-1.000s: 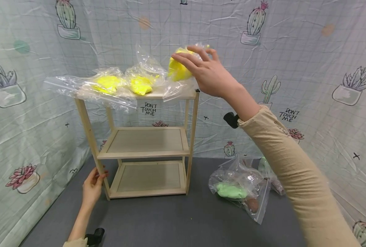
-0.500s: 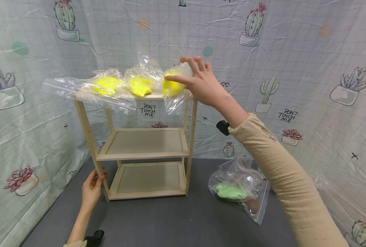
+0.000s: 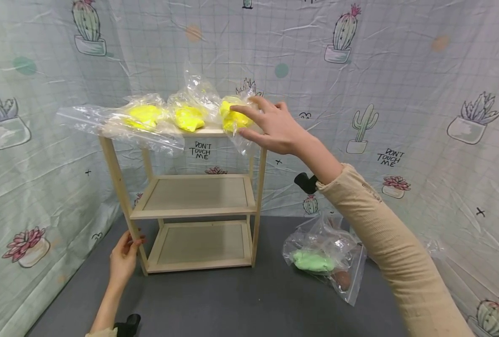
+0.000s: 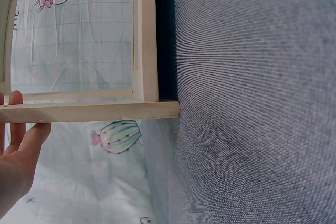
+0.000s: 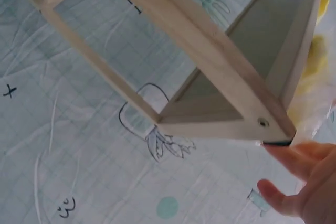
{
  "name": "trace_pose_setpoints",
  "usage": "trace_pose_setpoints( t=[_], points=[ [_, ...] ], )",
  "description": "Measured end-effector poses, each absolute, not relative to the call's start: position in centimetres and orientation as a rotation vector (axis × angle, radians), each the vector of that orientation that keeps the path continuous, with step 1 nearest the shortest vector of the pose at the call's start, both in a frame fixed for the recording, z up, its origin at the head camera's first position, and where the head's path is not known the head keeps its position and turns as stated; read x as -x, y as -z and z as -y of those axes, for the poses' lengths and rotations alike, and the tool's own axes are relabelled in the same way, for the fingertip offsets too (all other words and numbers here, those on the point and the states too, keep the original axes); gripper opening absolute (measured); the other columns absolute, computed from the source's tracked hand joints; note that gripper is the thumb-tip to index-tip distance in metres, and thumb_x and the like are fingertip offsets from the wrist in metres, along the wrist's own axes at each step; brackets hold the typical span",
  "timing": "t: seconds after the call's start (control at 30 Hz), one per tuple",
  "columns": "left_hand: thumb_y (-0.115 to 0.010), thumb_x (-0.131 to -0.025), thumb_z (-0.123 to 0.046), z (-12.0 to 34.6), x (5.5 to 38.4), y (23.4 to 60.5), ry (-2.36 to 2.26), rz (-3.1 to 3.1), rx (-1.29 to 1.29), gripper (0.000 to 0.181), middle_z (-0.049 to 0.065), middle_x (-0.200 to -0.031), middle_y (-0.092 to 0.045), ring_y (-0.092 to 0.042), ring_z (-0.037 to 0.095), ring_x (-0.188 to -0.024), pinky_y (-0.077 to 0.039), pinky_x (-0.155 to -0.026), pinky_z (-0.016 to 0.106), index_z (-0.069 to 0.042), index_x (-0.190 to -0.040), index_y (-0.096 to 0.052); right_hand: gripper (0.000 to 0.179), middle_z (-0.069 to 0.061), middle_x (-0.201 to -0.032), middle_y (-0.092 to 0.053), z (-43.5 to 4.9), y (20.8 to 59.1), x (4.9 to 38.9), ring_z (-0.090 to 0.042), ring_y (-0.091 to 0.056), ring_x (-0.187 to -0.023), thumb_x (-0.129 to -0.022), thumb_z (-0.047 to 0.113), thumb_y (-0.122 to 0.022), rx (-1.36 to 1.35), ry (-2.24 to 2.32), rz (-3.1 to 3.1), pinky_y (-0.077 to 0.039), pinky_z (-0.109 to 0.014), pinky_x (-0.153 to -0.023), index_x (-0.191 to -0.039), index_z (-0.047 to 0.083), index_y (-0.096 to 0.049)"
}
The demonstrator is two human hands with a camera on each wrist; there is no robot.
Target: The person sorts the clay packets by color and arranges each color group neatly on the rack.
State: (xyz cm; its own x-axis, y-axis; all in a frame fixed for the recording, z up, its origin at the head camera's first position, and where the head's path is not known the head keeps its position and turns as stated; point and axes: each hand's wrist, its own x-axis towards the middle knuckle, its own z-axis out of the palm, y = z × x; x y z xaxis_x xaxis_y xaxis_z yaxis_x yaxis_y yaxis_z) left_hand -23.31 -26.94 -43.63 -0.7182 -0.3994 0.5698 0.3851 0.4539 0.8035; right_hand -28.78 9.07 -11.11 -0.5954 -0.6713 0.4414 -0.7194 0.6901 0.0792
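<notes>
The rightmost yellow bag (image 3: pixel 234 122) is borne near the right front corner of the top shelf (image 3: pixel 209 133), touched by the spread fingers of the right hand (image 3: pixel 275 126). If its slick, crumpled plastic, overhanging the edge, were snagged, it could be pulled off. The squared wooden leg (image 3: pixel 116 173) is gripped by the left hand (image 3: pixel 123 260).

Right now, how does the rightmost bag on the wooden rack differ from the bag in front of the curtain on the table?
The rack bag shows yellow contents; the table bag shows green and brown. The rack bag sits on the top shelf; the table bag lies on the tabletop. The right hand is at the rack bag, while no hand touches the table bag. Both are clear plastic.
</notes>
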Motion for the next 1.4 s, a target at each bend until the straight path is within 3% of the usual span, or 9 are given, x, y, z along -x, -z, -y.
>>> trace_pose_setpoints(
  t=[0.1,0.23,0.43,0.63,0.77,0.93,1.27,1.4],
  points=[
    [-0.051,-0.087,-0.001,26.8,23.3,43.6,1.343,1.948,0.0,0.027,-0.022,-0.084,-0.056,-0.056,-0.013,-0.076,-0.041,-0.068,0.003,0.004,-0.113,-0.054,0.061,-0.01,-0.149,-0.013,-8.6,11.7,28.7,-0.028,-0.02,-0.136,-0.086,0.061,-0.034,-1.012,-0.148,2.484,-0.016,-0.05,-0.103,-0.139,0.033,-0.021],
    [-0.051,-0.087,-0.002,26.7,23.3,43.6,1.339,1.95,0.014,0.026,-0.024,-0.084,-0.055,-0.055,-0.014,-0.076,-0.04,-0.067,0.003,0.004,-0.112,-0.054,0.069,-0.011,-0.149,-0.011,-8.0,12.4,29.0,-0.031,-0.02,-0.134,-0.083,0.066,-0.033,-0.94,-0.043,2.458,-0.015,-0.054,-0.101,-0.141,0.031,-0.015],
    [-0.051,-0.087,-0.002,26.7,23.3,43.7,1.335,1.955,0.008,0.026,-0.024,-0.084,-0.055,-0.055,-0.014,-0.076,-0.04,-0.068,0.003,0.004,-0.112,-0.054,0.066,-0.011,-0.148,-0.019,-8.2,13.0,29.8,-0.03,-0.026,-0.13,-0.086,0.06,-0.035,-0.947,0.003,2.412,-0.014,-0.054,-0.098,-0.142,0.032,-0.012],
    [-0.052,-0.086,0.001,26.8,23.4,43.8,1.332,1.937,0.006,0.026,-0.023,-0.083,-0.056,-0.056,-0.013,-0.075,-0.041,-0.067,0.004,0.005,-0.111,-0.055,0.063,-0.014,-0.148,-0.013,-7.7,13.6,30.6,-0.031,-0.032,-0.129,-0.088,0.059,-0.031,-0.973,0.01,2.349,-0.015,-0.055,-0.097,-0.143,0.032,-0.012],
    [-0.051,-0.086,-0.001,26.6,23.4,43.8,1.325,1.947,0.016,0.026,-0.023,-0.083,-0.055,-0.055,-0.013,-0.075,-0.041,-0.068,0.004,0.005,-0.112,-0.054,0.063,-0.012,-0.143,-0.02,-7.5,13.8,30.9,-0.028,-0.04,-0.123,-0.089,0.059,-0.029,-0.934,0.076,2.285,-0.017,-0.055,-0.096,-0.143,0.031,-0.013],
    [-0.051,-0.087,-0.002,26.6,23.4,43.8,1.305,1.967,0.0,0.027,-0.024,-0.084,-0.054,-0.054,-0.015,-0.076,-0.04,-0.067,0.003,0.003,-0.113,-0.054,0.064,-0.009,-0.142,-0.028,-7.4,13.8,30.8,-0.03,-0.035,-0.122,-0.088,0.061,-0.026,-0.896,0.134,2.285,-0.015,-0.057,-0.096,-0.143,0.032,-0.01],
    [-0.05,-0.088,-0.005,27.0,23.4,43.9,1.264,2.021,-0.025,0.029,-0.027,-0.086,-0.053,-0.052,-0.017,-0.078,-0.041,-0.066,0.003,0.002,-0.116,-0.053,0.062,-0.007,-0.151,-0.006,-8.2,14.2,30.0,-0.028,-0.028,-0.13,-0.09,0.057,-0.027,-0.934,0.084,2.311,-0.014,-0.057,-0.099,-0.143,0.03,-0.008],
    [-0.05,-0.088,-0.005,27.0,23.3,43.9,1.276,2.008,-0.027,0.028,-0.025,-0.085,-0.054,-0.053,-0.016,-0.078,-0.041,-0.066,0.004,0.002,-0.115,-0.053,0.062,-0.008,-0.151,-0.004,-8.6,14.4,29.9,-0.028,-0.028,-0.13,-0.091,0.054,-0.029,-0.961,0.063,2.281,-0.014,-0.056,-0.099,-0.144,0.028,-0.01]
  ],
)
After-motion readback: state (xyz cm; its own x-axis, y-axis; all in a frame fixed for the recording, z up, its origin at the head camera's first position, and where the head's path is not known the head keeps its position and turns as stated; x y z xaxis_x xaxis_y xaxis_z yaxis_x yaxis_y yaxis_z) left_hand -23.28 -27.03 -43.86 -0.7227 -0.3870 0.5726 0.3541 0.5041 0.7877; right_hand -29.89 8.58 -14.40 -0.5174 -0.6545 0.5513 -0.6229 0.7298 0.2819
